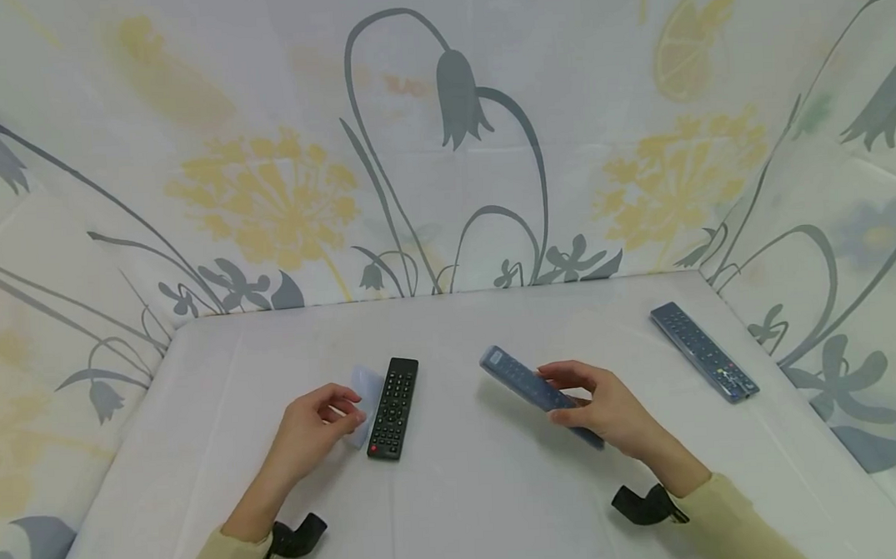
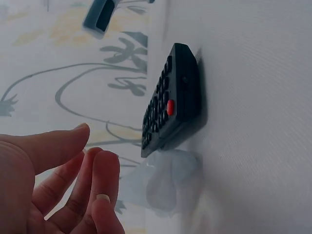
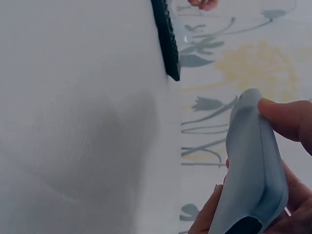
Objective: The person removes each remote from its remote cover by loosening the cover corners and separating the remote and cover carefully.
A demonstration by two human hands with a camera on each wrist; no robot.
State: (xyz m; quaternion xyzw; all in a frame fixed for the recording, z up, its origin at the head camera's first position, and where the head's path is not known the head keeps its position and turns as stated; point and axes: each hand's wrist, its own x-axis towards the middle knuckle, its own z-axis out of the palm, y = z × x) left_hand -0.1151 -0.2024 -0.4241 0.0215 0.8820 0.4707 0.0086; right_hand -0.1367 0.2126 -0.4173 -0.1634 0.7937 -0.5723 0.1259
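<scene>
My right hand (image 1: 609, 406) grips a blue-grey remote control (image 1: 516, 377) by its sides, thumb on one edge and fingers on the other. Its far end tilts up, and a shadow falls on the table below; the right wrist view shows the smooth back of this remote (image 3: 251, 156). Loosely curled and holding nothing, my left hand (image 1: 315, 427) hovers over a clear, pale plastic sleeve (image 1: 367, 389). Right beside that sleeve lies a black remote control (image 1: 394, 409), buttons up, with a red button (image 2: 170, 107) at its near end.
Toward the right edge of the white table (image 1: 473, 512), another blue-grey remote control (image 1: 702, 350) lies buttons up at a slant. Flower-patterned cloth (image 1: 429, 188) rises behind the table and along both sides. A black wrist mount (image 1: 297, 536) sticks out at each sleeve cuff.
</scene>
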